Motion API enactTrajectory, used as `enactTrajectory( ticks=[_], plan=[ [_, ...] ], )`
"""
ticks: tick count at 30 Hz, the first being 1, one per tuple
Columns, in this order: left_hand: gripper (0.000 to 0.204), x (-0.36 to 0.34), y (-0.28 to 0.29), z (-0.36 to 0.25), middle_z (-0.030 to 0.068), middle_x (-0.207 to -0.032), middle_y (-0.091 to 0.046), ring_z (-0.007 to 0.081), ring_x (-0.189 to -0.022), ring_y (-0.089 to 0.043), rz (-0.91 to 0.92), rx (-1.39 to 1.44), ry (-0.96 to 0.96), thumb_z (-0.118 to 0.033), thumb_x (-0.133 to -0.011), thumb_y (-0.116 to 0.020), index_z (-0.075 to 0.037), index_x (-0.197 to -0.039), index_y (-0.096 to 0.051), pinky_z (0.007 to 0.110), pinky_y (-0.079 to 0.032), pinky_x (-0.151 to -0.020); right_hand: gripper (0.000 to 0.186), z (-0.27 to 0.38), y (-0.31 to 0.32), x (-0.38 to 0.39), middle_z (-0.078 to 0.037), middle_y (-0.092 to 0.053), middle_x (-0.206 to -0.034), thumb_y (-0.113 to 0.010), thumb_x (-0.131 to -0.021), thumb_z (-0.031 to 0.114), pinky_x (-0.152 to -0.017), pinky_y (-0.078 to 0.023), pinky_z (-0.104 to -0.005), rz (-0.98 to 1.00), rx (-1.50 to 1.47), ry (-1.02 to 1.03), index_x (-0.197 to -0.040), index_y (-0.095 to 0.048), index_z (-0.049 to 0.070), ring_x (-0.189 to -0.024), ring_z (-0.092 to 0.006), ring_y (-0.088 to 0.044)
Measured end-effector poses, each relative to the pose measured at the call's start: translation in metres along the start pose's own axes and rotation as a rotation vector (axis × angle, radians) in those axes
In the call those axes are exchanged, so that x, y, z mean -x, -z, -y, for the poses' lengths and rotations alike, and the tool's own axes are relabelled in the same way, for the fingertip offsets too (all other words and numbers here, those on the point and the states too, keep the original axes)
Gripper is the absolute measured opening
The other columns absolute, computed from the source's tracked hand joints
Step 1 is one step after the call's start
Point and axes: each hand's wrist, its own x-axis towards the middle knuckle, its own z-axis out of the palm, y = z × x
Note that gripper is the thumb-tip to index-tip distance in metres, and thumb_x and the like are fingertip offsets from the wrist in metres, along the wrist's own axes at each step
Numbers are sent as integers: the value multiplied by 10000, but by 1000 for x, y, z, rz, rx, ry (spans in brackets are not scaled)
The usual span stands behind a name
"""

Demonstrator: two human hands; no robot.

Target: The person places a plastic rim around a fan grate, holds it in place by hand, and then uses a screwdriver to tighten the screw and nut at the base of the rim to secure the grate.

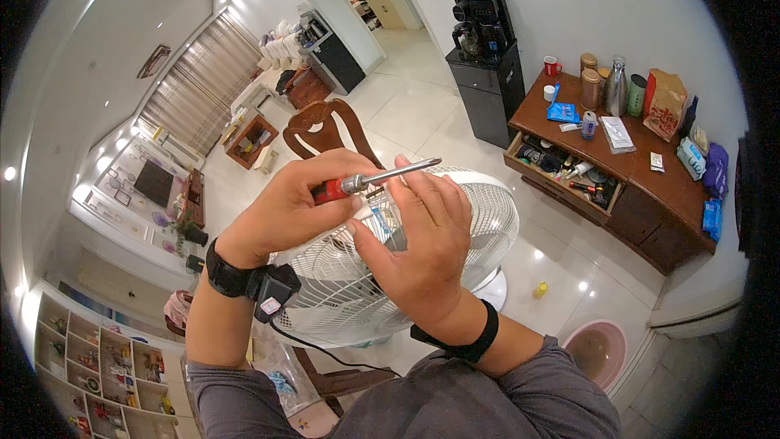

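Note:
A screwdriver (398, 173) with a red handle and a long metal shaft points to the right above the fan. My left hand (280, 199) is closed around its handle, thumb and forefinger near the collar. Beside the shaft, my right hand (431, 256) has its fingers stretched out and its thumb apart, the fingertips at or very near the metal. A small white piece shows by the thumbs; I cannot make out what it is. Under both hands sits a white fan (491, 211) with a round wire grille, partly hidden by my hands and wrists.
A wooden chair (329, 126) stands beyond the fan. To the right, a brown cabinet (528, 114) bears bottles and packets, its open drawer (556, 183) full of small things. A black water dispenser (487, 73) stands behind it. A pink basin (615, 341) and yellow object (540, 289) rest on the floor.

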Motion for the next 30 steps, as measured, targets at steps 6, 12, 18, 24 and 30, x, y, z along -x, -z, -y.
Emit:
enactTrajectory(
  ticks=[6,12,18,24,30],
  plan=[
    [323,1,3,-3,107,-1212,-674,222,-1147,-602,18,-32,-11,-40,-880,-669,-14,-1202,-676,362,-445,-1016,582,-1,3,4,-230,-557,-1360,-761,-802,306,-1077,-341,-498,67,-32,3,-1220,-599,-66,-1194,-366,-523],
    [311,3,4,-6,96,-1170,-677,212,-1136,-600,13,-52,18,-53,-893,-667,-9,-1201,-654,346,-442,-1004,603,-3,6,2,-267,-565,-1342,-799,-748,209,-1007,-393,-475,64,-58,39,-1231,-597,-90,-1119,-377,-550],
    [279,1,4,-7,82,-1148,-677,185,-1115,-601,47,-50,39,-57,-909,-651,-5,-1183,-646,334,-446,-989,643,-6,8,1,-278,-529,-1383,-801,-759,213,-1007,-390,-470,80,-108,22,-1273,-564,-92,-1129,-381,-533],
    [266,2,6,-10,73,-1137,-675,172,-1095,-600,44,-26,90,-53,-904,-645,-8,-1166,-649,327,-438,-986,617,-13,9,2,-292,-473,-1441,-746,-834,279,-1054,-369,-502,130,-144,60,-1284,-551,-96,-1191,-407,-521],
    [276,-5,3,-17,67,-1118,-669,176,-1084,-598,36,-16,134,-48,-880,-650,-13,-1153,-662,324,-428,-989,573,-24,7,4,-262,-528,-1405,-709,-868,298,-1049,-392,-468,111,-103,144,-1264,-582,-97,-1212,-359,-538]
  ],
)
